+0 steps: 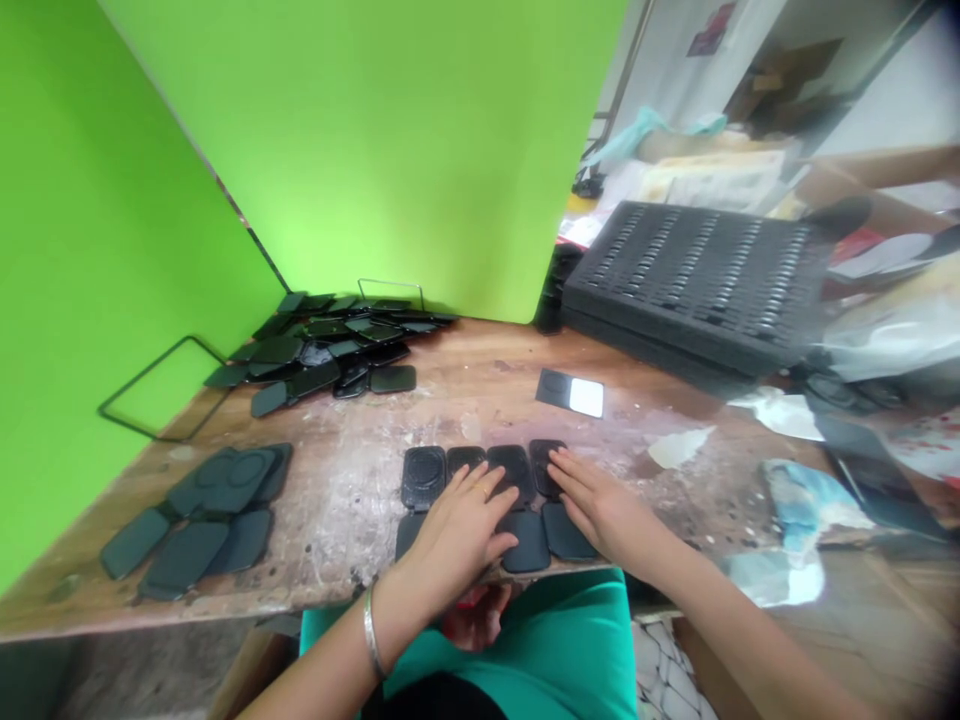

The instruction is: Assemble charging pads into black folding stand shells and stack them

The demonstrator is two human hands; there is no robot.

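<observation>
Several black rounded pads lie in two rows near the table's front edge. My left hand (469, 520) rests over the middle pads, its fingers apart on the back row and its palm hiding part of the front row. My right hand (600, 500) lies at the right end, its fingertips on the rightmost back pad (541, 462) and its palm over the front right pad (564, 532). The back left pad (424, 476) shows a round ring and is uncovered. Neither hand grips anything.
A large heap of black pads (322, 345) lies at the back left, with a smaller pile (225, 480) nearer. A black-and-white card (570, 393) sits behind the rows. Black slotted foam trays (690, 280) stand at the right; green panels (390, 150) enclose the back and left.
</observation>
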